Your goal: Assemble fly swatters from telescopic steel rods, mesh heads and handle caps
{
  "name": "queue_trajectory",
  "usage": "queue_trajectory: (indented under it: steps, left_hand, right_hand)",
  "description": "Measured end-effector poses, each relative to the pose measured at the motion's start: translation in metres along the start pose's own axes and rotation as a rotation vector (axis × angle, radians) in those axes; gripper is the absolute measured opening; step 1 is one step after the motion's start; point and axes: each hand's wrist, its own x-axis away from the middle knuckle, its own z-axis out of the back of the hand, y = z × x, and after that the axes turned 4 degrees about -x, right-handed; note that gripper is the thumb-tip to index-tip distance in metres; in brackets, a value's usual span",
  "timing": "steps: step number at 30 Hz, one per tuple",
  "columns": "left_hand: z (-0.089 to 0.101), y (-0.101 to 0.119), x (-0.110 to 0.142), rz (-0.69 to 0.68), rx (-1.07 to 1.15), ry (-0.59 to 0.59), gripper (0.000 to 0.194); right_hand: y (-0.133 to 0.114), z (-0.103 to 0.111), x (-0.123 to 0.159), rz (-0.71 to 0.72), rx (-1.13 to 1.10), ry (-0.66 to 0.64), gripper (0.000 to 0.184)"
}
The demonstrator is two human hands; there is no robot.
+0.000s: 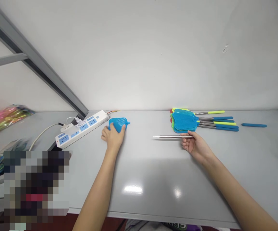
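My left hand (pixel 113 136) grips a loose blue swatter head (pixel 119 123) that lies on the grey table (pixel 139 179), beside a power strip. My right hand (pixel 194 144) pinches one end of a thin metal rod (pixel 171 137), which points left, level just above the table. Right behind that hand lies a pile of finished fly swatters (pixel 184 120) with blue, green and red heads and blue or yellow grips pointing right.
A white power strip (pixel 81 129) with blue sockets and a plugged cable lies at the back left. A lone blue grip sleeve (pixel 253 125) rests at the far right. Bags of coloured parts (pixel 5 117) sit at the left edge. A white wall runs close behind.
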Motion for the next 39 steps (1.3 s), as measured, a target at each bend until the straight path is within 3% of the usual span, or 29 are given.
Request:
queue_trajectory:
  steps: [2,9,14,16,19,25,39]
  left_hand:
    - [0.000,-0.003,-0.002,0.045,-0.033,-0.009,0.070]
    - [0.008,0.003,-0.001,0.008,0.034,-0.056,0.070]
    - [0.006,0.007,-0.002,-0.012,0.383,0.009,0.073]
    - [0.003,0.009,-0.002,0.055,0.683,-0.074,0.068]
    - [0.002,0.013,0.001,0.130,1.059,-0.330,0.050]
    - [0.009,0.025,0.014,0.066,1.409,-0.673,0.036]
    - [0.022,0.033,0.023,0.040,1.533,-0.878,0.029]
  right_hand:
    - [0.000,-0.001,0.001,0.003,-0.001,0.002,0.020]
    - [-0.001,-0.003,0.003,-0.005,-0.001,0.024,0.017]
    - [0.000,-0.002,0.001,0.000,-0.013,0.010,0.018]
    - [0.000,-0.001,0.001,-0.002,-0.022,0.005,0.018]
    - [-0.001,-0.001,0.001,0.002,-0.043,0.011,0.019]
    - [-0.004,0.001,0.000,0.040,-0.097,0.058,0.019]
    - [-0.001,0.001,-0.002,0.076,-0.120,0.113,0.021]
